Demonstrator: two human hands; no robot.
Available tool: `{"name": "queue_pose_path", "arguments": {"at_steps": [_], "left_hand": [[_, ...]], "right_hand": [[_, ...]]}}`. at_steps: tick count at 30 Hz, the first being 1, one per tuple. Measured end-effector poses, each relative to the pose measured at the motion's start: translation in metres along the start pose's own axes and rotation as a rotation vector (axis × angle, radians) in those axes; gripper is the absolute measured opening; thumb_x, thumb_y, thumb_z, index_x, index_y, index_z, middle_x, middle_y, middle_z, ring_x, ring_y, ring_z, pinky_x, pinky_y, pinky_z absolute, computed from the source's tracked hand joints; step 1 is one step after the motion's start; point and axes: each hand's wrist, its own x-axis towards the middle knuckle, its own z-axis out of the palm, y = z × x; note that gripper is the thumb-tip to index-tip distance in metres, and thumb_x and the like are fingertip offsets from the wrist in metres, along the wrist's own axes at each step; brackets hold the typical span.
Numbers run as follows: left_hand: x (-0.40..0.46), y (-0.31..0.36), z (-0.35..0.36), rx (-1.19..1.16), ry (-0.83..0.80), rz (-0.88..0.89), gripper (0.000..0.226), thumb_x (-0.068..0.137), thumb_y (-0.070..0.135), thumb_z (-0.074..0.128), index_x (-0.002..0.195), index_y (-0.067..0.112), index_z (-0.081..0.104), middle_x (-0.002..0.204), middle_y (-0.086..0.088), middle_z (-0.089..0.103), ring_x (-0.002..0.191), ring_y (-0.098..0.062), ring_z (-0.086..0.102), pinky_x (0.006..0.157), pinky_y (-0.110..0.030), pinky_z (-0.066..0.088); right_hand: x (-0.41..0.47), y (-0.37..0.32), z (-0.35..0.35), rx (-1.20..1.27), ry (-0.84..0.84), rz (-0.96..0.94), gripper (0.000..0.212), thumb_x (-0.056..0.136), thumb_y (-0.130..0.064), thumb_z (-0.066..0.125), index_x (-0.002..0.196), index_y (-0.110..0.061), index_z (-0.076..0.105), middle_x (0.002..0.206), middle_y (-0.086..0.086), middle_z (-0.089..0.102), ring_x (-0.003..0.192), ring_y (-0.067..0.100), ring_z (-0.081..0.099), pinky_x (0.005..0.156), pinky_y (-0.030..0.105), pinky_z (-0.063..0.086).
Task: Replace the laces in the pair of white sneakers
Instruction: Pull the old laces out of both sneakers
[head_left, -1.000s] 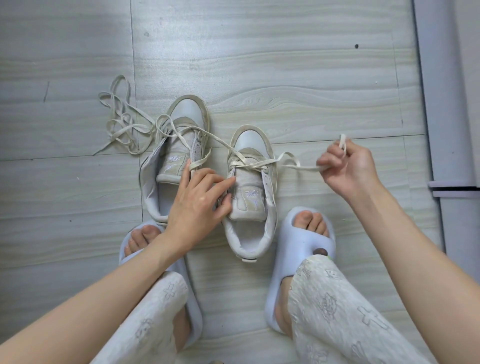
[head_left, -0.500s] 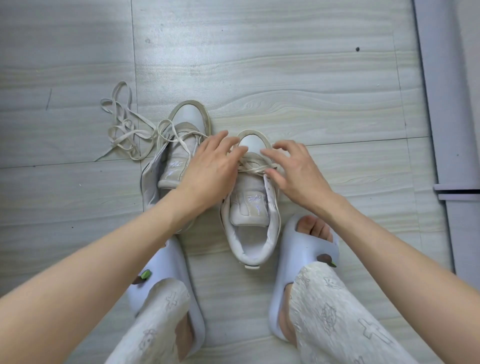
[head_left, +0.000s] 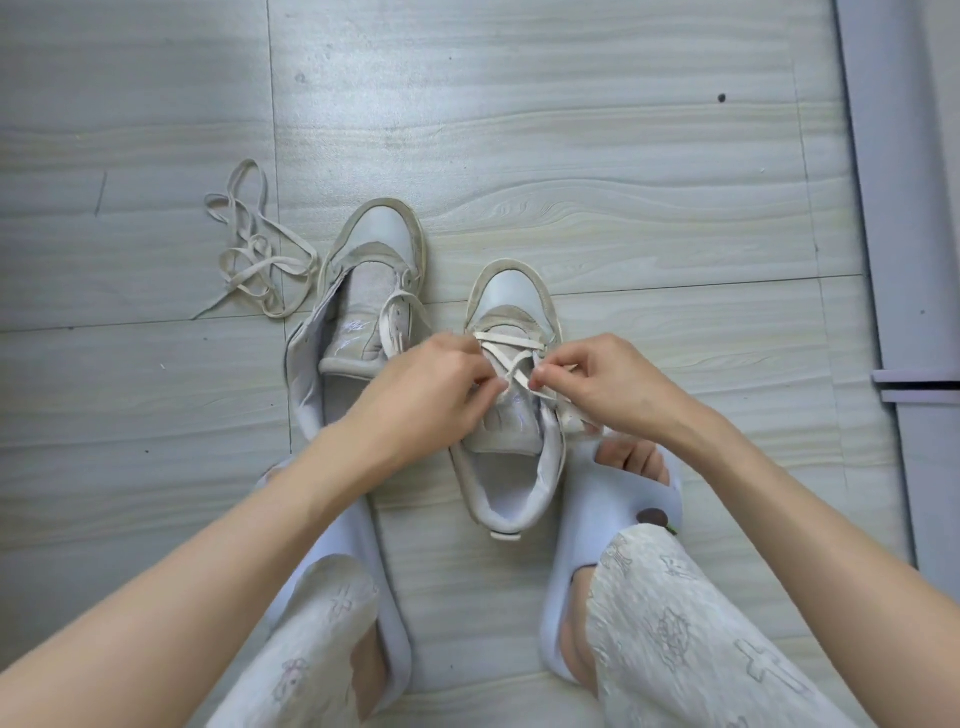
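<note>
Both hands are in over the right sneaker (head_left: 511, 395) now. A second ago the right hand (head_left: 605, 382) was out wide, drawing the lace (head_left: 511, 345) taut; it has come back and pinches a strand at the crossing, while the left hand (head_left: 431, 389) pinches the lace's other side against the tongue. One crossing sits low on the eyelets, so lacing looks barely begun. The left sneaker (head_left: 371, 291) stands just beside it, unlaced, and a loose lace (head_left: 254, 260) lies tangled on the floor (head_left: 623, 182) far left.

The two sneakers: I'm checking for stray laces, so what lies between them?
In the head view, bare floor separates left sneaker from right sneaker toward the toes; nearer, the left hand covers the gap.
</note>
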Motion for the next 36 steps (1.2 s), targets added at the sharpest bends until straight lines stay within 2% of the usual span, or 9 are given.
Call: {"name": "queue_pose_path", "arguments": {"at_steps": [2, 4, 8, 11, 17, 26, 31, 33, 36], "left_hand": [[0.012, -0.006, 0.0, 0.024, 0.056, -0.09, 0.026, 0.096, 0.032, 0.044, 0.096, 0.015, 0.063, 0.098, -0.002, 0.062, 0.099, -0.024, 0.054, 0.072, -0.034, 0.041], [0.027, -0.016, -0.001, 0.004, 0.056, -0.142, 0.022, 0.096, 0.03, 0.046, 0.103, 0.016, 0.061, 0.102, -0.005, 0.062, 0.099, -0.028, 0.056, 0.076, -0.039, 0.045], [0.045, -0.02, 0.003, 0.053, -0.095, -0.144, 0.021, 0.091, 0.034, 0.055, 0.105, 0.018, 0.06, 0.103, -0.002, 0.056, 0.097, -0.026, 0.057, 0.077, -0.036, 0.044], [0.053, -0.017, 0.006, 0.021, -0.106, -0.19, 0.016, 0.09, 0.027, 0.058, 0.097, 0.014, 0.063, 0.104, -0.005, 0.054, 0.102, -0.025, 0.053, 0.082, -0.037, 0.044], [0.049, -0.024, 0.01, -0.041, -0.12, -0.12, 0.017, 0.094, 0.018, 0.051, 0.099, 0.003, 0.057, 0.103, -0.016, 0.055, 0.101, -0.032, 0.049, 0.088, -0.042, 0.04], [0.05, -0.013, 0.001, -0.207, -0.186, -0.161, 0.013, 0.097, 0.015, 0.044, 0.085, 0.016, 0.039, 0.079, -0.002, 0.047, 0.077, -0.02, 0.04, 0.065, -0.029, 0.029], [0.05, -0.011, -0.018, -0.204, -0.322, -0.194, 0.007, 0.096, 0.02, 0.047, 0.095, 0.015, 0.052, 0.082, 0.004, 0.054, 0.08, -0.016, 0.047, 0.065, -0.023, 0.03], [0.049, -0.013, -0.021, -0.142, -0.352, -0.234, 0.018, 0.095, 0.023, 0.048, 0.102, 0.01, 0.058, 0.083, 0.0, 0.057, 0.082, -0.017, 0.05, 0.07, -0.024, 0.034], [0.05, -0.011, -0.019, -0.004, -0.325, -0.222, 0.034, 0.094, 0.032, 0.048, 0.083, 0.004, 0.063, 0.071, -0.007, 0.06, 0.073, -0.023, 0.052, 0.063, -0.029, 0.036]], "right_hand": [[0.002, 0.0, 0.001, -0.09, 0.06, 0.021, 0.016, 0.088, -0.026, 0.059, 0.076, -0.019, 0.067, 0.041, -0.013, 0.053, 0.046, 0.0, 0.051, 0.053, 0.016, 0.038], [0.004, 0.0, 0.007, -0.181, 0.158, 0.036, 0.009, 0.085, -0.031, 0.061, 0.086, -0.023, 0.065, 0.059, -0.01, 0.056, 0.07, 0.008, 0.056, 0.069, 0.026, 0.041], [0.001, 0.001, 0.031, -0.223, 0.245, -0.018, 0.062, 0.078, -0.044, 0.067, 0.13, -0.019, 0.045, 0.126, 0.003, 0.045, 0.121, 0.021, 0.039, 0.1, 0.03, 0.032], [-0.003, 0.001, 0.047, -0.267, 0.192, -0.07, 0.087, 0.078, -0.048, 0.067, 0.146, -0.017, 0.024, 0.152, 0.004, 0.019, 0.139, 0.021, 0.018, 0.112, 0.029, 0.017], [-0.002, 0.009, 0.052, -0.35, 0.196, -0.106, 0.093, 0.077, -0.054, 0.064, 0.149, -0.017, 0.016, 0.158, -0.003, 0.009, 0.143, 0.016, 0.009, 0.114, 0.025, 0.011], [-0.002, 0.004, 0.055, -0.39, 0.202, -0.096, 0.102, 0.078, -0.053, 0.064, 0.15, -0.014, 0.004, 0.158, -0.003, 0.005, 0.143, 0.016, 0.006, 0.114, 0.028, 0.014], [-0.002, 0.002, 0.055, -0.397, 0.178, -0.085, 0.1, 0.078, -0.054, 0.063, 0.15, -0.016, 0.004, 0.158, -0.005, 0.005, 0.143, 0.014, 0.005, 0.113, 0.029, 0.019], [-0.002, 0.002, 0.054, -0.405, 0.169, -0.092, 0.099, 0.078, -0.055, 0.062, 0.15, -0.018, 0.005, 0.158, -0.007, 0.005, 0.144, 0.013, 0.004, 0.113, 0.03, 0.019], [-0.002, 0.002, 0.055, -0.413, 0.156, -0.12, 0.098, 0.078, -0.053, 0.063, 0.15, -0.019, 0.006, 0.158, -0.008, 0.006, 0.144, 0.011, 0.004, 0.114, 0.028, 0.018]]}}
